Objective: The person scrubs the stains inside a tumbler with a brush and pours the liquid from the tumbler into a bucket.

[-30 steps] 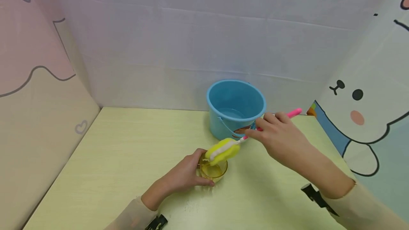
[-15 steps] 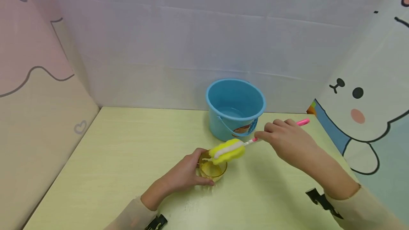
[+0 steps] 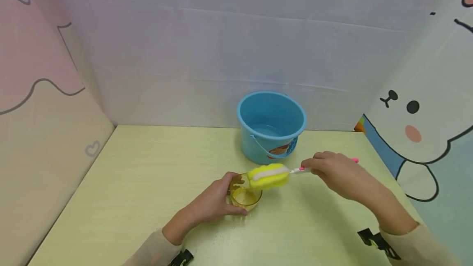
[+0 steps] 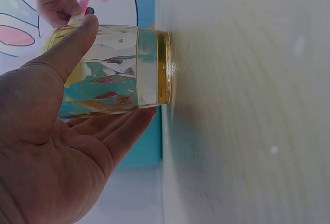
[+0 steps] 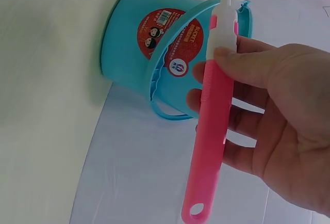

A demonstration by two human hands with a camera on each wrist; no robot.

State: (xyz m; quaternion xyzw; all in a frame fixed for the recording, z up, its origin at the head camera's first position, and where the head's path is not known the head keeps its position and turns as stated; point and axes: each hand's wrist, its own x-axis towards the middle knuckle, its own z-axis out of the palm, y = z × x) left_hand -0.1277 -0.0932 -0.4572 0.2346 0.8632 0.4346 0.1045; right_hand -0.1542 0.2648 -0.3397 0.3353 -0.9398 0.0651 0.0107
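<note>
Two hands are at work over the desk (image 3: 155, 175), one steadying and one handling the brush. The left hand (image 3: 211, 202) curls around a yellow glass cup (image 3: 246, 205), thumb on the near side and fingers on the far side, opened only as wide as the cup. That cup stands upright on the desk, in front of the blue bucket (image 3: 251, 149). The right hand (image 3: 341, 177) grips the brush (image 3: 269, 177) firmly by its pink and white handle, thumb pressed along it, the fingers closed about the other side. From where I stand, the yellow sponge head lies nearly level at the cup's mouth; whether it touches the rim, I can't quite tell.

I'd take this as the scrubbing step, with the sponge outside the cup's bowl. Going in would call for tipping the head down while the left hand keeps the cup steady.
</note>
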